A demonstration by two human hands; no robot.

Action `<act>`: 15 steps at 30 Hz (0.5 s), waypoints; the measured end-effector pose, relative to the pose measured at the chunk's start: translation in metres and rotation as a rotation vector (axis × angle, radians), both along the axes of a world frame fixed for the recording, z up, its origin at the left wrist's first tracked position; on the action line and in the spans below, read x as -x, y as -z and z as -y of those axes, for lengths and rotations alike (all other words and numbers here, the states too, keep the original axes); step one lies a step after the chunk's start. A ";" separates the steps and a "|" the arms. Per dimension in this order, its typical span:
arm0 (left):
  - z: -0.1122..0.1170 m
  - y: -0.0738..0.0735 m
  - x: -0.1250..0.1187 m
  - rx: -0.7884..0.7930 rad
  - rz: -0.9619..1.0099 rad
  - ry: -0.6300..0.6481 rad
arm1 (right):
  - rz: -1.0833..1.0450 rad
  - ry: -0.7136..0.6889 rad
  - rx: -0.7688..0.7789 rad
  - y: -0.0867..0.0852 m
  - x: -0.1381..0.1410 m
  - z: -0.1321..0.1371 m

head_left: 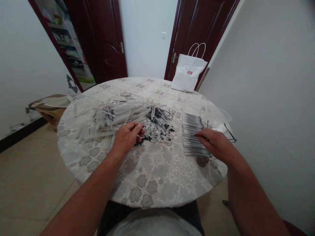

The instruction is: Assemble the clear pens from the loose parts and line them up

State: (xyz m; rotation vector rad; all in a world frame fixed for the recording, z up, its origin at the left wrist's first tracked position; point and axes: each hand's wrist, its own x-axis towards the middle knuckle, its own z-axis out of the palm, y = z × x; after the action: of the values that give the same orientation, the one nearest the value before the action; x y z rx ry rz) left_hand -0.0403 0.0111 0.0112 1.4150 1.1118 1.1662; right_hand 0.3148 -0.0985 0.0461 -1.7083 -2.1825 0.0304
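A round table point(147, 177) with a flowered cloth carries a loose heap of clear pen barrels point(115, 116) and a pile of black-tipped pen parts point(159, 126). My left hand point(128, 136) rests at the heap's near edge, fingers curled and pinched over small black pieces. To the right lies a neat row of assembled pens point(193, 134). My right hand point(215, 142) lies on the row's near right end, fingers stretched flat on the pens.
A white paper bag point(188, 73) stands at the table's far edge by a dark red door point(199, 23). A clear plastic bag point(219, 118) lies right of the row. A cardboard box point(51, 109) sits on the floor at left. A white wall runs close on the right.
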 end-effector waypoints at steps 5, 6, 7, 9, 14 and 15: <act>-0.010 -0.010 0.001 -0.070 -0.031 -0.052 | 0.011 -0.061 0.069 -0.009 0.076 -0.045; -0.011 -0.008 0.002 -0.092 -0.050 -0.091 | 0.026 -0.042 0.076 -0.005 0.090 -0.056; -0.011 -0.005 0.004 -0.117 -0.075 -0.134 | 0.038 -0.005 0.069 0.000 0.103 -0.067; -0.012 0.002 0.009 -0.185 -0.142 -0.225 | 0.070 0.077 0.076 0.015 0.124 -0.086; -0.017 0.014 0.040 -0.339 -0.274 -0.522 | 0.122 0.240 0.016 0.054 0.153 -0.106; -0.020 0.016 0.048 -0.355 -0.286 -0.582 | 0.134 0.242 0.012 0.059 0.154 -0.106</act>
State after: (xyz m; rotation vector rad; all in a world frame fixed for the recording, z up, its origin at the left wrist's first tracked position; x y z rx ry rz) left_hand -0.0882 0.0307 -0.0044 1.6140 1.6515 1.6686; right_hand 0.1604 0.0073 -0.0133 -2.0217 -2.0530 -0.1378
